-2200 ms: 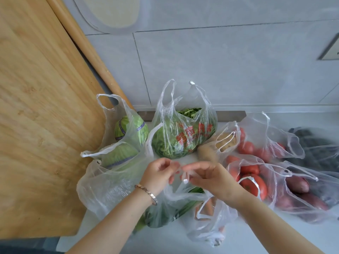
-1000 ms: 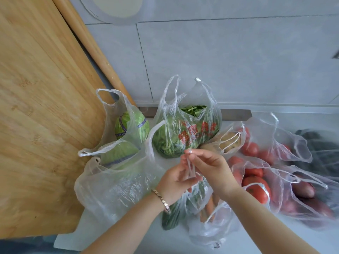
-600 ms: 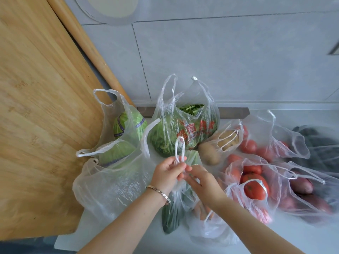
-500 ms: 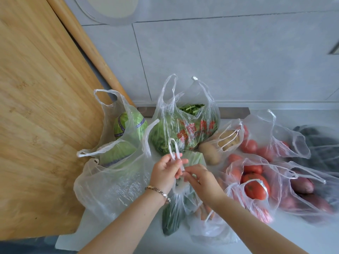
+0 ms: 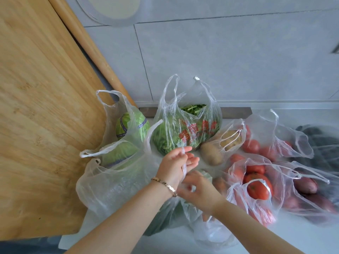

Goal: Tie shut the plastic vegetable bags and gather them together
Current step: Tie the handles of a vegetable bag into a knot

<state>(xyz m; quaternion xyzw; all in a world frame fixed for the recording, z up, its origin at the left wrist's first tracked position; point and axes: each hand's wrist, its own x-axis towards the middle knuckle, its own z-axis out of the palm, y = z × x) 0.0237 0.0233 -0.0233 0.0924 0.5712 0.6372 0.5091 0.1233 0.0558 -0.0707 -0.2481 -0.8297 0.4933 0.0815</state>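
Both my hands work over a clear bag of dark green vegetables (image 5: 161, 222) at the front of the counter. My left hand (image 5: 174, 165) is raised with its fingers nearly straight, and a twisted handle strip (image 5: 184, 162) of the bag runs across them. Just below it, my right hand (image 5: 200, 193) is blurred, and its curled fingers grip the bag's plastic at the neck. Behind stand open bags of cabbages (image 5: 128, 125) and leafy greens (image 5: 183, 132). To the right lie open bags of potatoes (image 5: 229, 140), tomatoes (image 5: 256, 187) and sweet potatoes (image 5: 308, 186).
A large wooden board (image 5: 36, 107) leans on the left against the grey tiled wall (image 5: 220, 61). A slack clear bag (image 5: 113, 186) sits in front of the cabbages. A bag of carrots (image 5: 207, 219) lies under my right wrist. A dark bag (image 5: 321, 140) lies far right.
My left hand has spread its fingers, where it pinched the handle loop before. My right hand has dropped lower onto the bag's neck, under the left hand.
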